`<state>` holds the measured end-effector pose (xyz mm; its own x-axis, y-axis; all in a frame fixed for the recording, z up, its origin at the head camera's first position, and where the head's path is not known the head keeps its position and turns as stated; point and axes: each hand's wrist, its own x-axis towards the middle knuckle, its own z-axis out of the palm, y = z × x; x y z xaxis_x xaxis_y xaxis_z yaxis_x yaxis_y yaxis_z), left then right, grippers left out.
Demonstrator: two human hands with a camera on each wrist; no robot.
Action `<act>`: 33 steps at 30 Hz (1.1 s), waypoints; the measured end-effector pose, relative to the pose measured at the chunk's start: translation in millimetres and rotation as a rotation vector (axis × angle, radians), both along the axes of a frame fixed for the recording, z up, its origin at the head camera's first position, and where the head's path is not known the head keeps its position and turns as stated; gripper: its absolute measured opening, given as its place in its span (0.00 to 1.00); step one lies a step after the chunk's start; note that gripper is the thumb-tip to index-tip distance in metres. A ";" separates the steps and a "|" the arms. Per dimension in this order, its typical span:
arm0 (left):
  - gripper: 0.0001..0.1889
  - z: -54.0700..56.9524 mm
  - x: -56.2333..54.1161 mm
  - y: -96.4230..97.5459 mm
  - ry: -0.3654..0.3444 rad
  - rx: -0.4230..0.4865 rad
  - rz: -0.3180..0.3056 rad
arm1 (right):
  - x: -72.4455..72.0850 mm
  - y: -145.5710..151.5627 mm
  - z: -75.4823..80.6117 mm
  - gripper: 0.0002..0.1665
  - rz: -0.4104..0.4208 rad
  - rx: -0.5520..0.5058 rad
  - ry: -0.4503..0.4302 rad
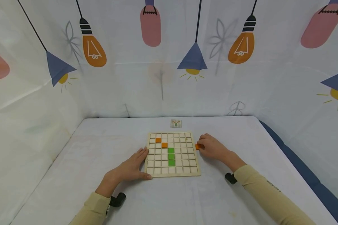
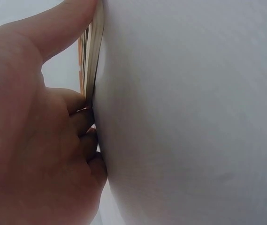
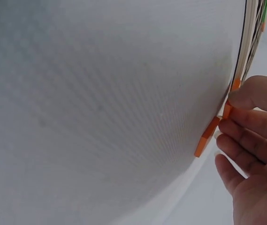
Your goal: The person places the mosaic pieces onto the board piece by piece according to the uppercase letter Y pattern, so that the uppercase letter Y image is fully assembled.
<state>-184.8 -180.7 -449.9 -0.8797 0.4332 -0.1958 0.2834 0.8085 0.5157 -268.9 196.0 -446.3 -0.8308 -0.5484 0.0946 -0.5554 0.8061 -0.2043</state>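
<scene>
A square wooden grid board point(image 1: 157, 156) lies on the white table. Two orange tiles point(image 1: 164, 145) sit diagonally on it, with three green tiles point(image 1: 171, 156) in a column below. My left hand point(image 1: 132, 167) rests against the board's left edge, fingers along the side and thumb at the near-left corner. Just beyond the right edge, my right hand point(image 1: 214, 148) pinches an orange tile point(image 3: 227, 109) between thumb and index finger. Another orange tile point(image 3: 207, 137) lies on the table beside those fingertips in the right wrist view. The left fingertips are partly hidden in the left wrist view.
A small pattern card point(image 1: 176, 123) showing a coloured grid lies behind the board. White cloth point(image 1: 169, 84) printed with lamps and bulbs hangs beyond the table. Something dark blue point(image 1: 301, 165) runs along the table's right side.
</scene>
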 end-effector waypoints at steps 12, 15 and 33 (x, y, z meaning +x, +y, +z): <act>0.61 1.9 0.2 1.2 -0.015 -0.005 0.011 | 1.0 -0.5 5.2 0.12 0.012 -0.025 0.026; 0.61 2.7 0.1 1.6 -0.015 -0.001 0.010 | 1.4 -1.9 7.3 0.12 0.013 -0.030 0.027; 0.62 -0.6 -1.2 0.3 -0.012 -0.001 0.012 | 0.2 -17.8 8.4 0.11 0.020 -0.059 0.029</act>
<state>-186.0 -180.4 -450.4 -0.8822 0.4227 -0.2073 0.2675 0.8124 0.5182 -268.7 178.2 -438.0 -0.8161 -0.5579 0.1510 -0.5778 0.7817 -0.2348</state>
